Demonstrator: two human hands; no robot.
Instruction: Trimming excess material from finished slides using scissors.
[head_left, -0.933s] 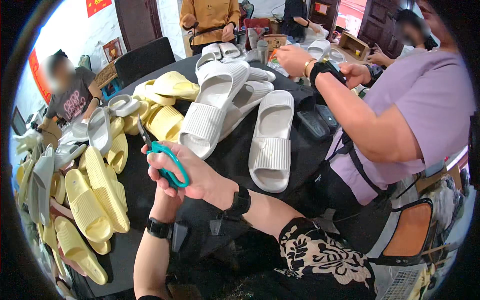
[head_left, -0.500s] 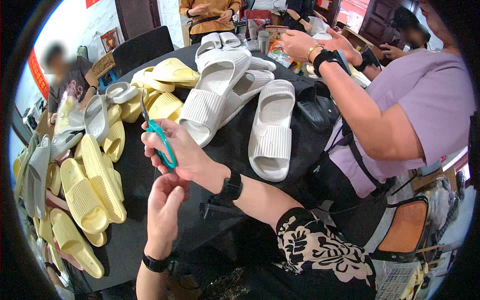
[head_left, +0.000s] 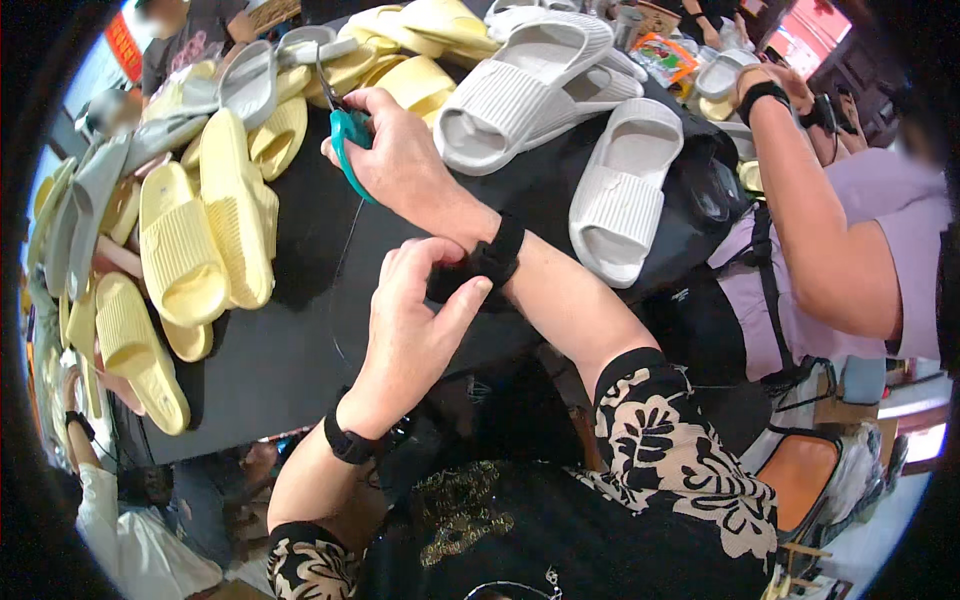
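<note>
My right hand (head_left: 395, 155) is closed around scissors (head_left: 350, 150) with teal handles, their dark blades pointing up toward the pile of slippers. Around my right wrist is a black wristband (head_left: 497, 250) with a dark box on it. My left hand (head_left: 408, 320) has its thumb and index finger on either side of that box. A thin dark thread (head_left: 341, 262) trails over the black table (head_left: 290, 390) below the scissors. Grey slippers (head_left: 497, 110) with ribbed straps lie beyond my right hand, and a single grey slipper (head_left: 628, 190) lies to the right.
Yellow slippers (head_left: 185, 245) and grey ones (head_left: 247, 85) are heaped along the left and far side. At the right, a person in a lilac top (head_left: 850, 240) works with both hands over more slippers. An orange-backed chair (head_left: 803, 475) stands at the lower right.
My view has tilted down and shifted. My left hand has moved from just below my right hand's fingers to my right wristband. The scissors stay in my right hand.
</note>
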